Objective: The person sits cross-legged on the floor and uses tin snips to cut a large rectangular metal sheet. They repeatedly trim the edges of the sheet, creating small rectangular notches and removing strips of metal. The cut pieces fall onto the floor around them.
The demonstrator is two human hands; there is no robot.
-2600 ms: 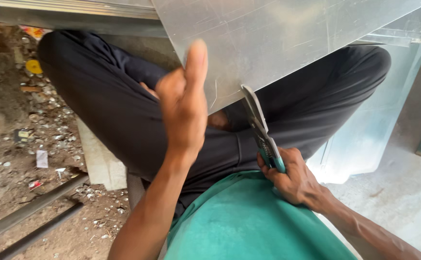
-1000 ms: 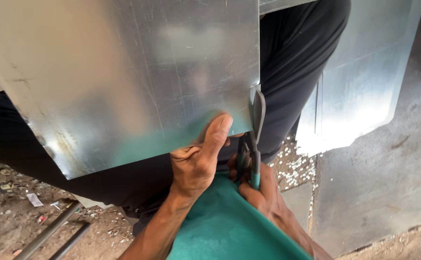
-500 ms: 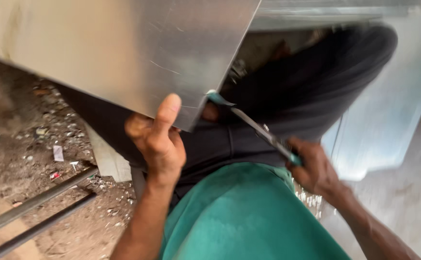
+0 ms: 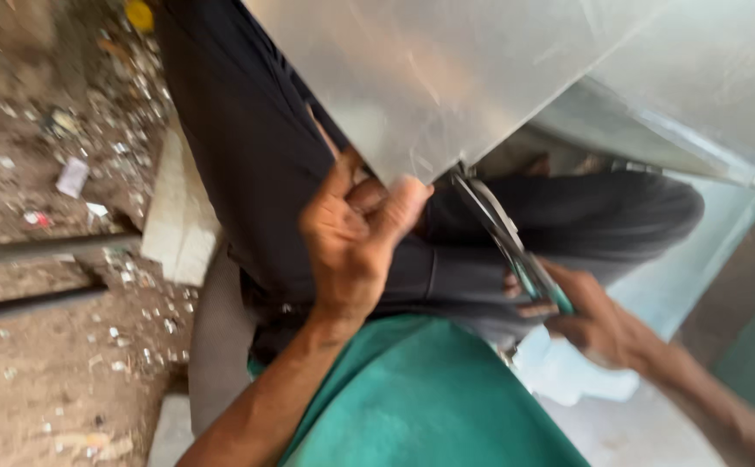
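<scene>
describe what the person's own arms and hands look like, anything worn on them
Both arms are bare as far as the view shows: no sleeves, gloves, watch or rings visible. The left hand shows creased knuckles and a broad thumb. The right hand and its forearm are blurred. A green shirt covers the torso.

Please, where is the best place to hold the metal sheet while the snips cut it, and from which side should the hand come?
Probably the lower edge of the metal sheet, just left of the snips, coming from below. The left hand pinches it there, thumb on the face. The sheet is thin and hangs tilted, so a grip beside the cut likely steadies it. The right hand holds the handles.
</scene>
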